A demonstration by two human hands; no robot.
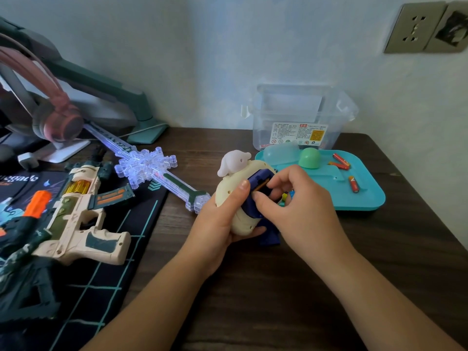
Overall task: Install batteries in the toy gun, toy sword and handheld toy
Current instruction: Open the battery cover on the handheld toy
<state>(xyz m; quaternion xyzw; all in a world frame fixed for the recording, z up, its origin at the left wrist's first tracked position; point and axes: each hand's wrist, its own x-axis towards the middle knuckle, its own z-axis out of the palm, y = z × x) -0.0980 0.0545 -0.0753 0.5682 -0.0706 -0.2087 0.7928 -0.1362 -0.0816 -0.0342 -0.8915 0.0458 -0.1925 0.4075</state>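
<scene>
Centre of the frame, left hand point(217, 219) wrapped round cream handheld toy point(235, 198), thumb on its side, right hand point(291, 201) fingertips curled, pinching into its blue battery compartment point(258, 183)

Cream handheld toy point(241, 220) with navy back — pale pink figure point(234, 162) on top. Cream, dark green and orange toy gun point(76, 211). Clear toy sword point(147, 165), glowing blue-white. Teal tray point(364, 198), red-orange batteries point(353, 184) — black mat point(106, 262) lined with teal grid.
</scene>
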